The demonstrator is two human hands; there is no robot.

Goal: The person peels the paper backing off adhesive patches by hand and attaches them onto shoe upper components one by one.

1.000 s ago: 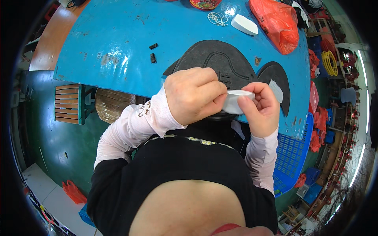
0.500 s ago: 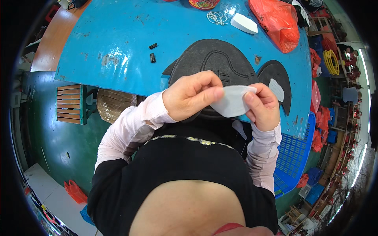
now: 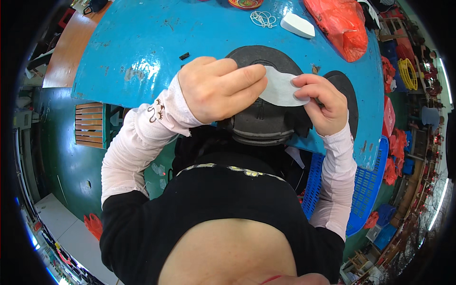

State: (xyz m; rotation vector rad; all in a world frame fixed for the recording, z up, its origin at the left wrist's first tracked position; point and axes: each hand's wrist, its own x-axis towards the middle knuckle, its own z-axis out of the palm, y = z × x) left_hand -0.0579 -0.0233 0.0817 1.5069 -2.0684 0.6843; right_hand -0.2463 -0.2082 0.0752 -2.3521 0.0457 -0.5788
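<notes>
- Judging progress, I read the white insole-shaped piece (image 3: pixel 281 88) as lifted and not yet laid down: it hung in the air between both hands, above the dark moulded shoe part (image 3: pixel 262 122) at the near edge of the blue table (image 3: pixel 142 42).
- Nothing white showed on the dark part itself, so I judged any fitting or sticking of the piece as still to do. Whether a backing had come off it I could not tell.
- My left hand (image 3: pixel 216 88) was closed in a pinch, fingers pressed together over the thumb, gripping the left end of the white piece. That hand hid the end it held.
- My right hand (image 3: pixel 324 104) pinched the right end, fingertips curled over the edge and thumb beneath, as far as I could see.
- The white piece lay roughly flat, stretched across the gap between the two hands, with most of its surface in plain view.
- Behind the hands, black flat cut-outs (image 3: pixel 342 90) lay on the table toward its right edge.
- Along the far edge sat a white block (image 3: pixel 298 24), a tangle of white cord (image 3: pixel 262 19) and an orange plastic bag (image 3: pixel 339 23), all well apart from my hands.
- A blue crate (image 3: pixel 363 185) stood off the right edge of the table, below it.
</notes>
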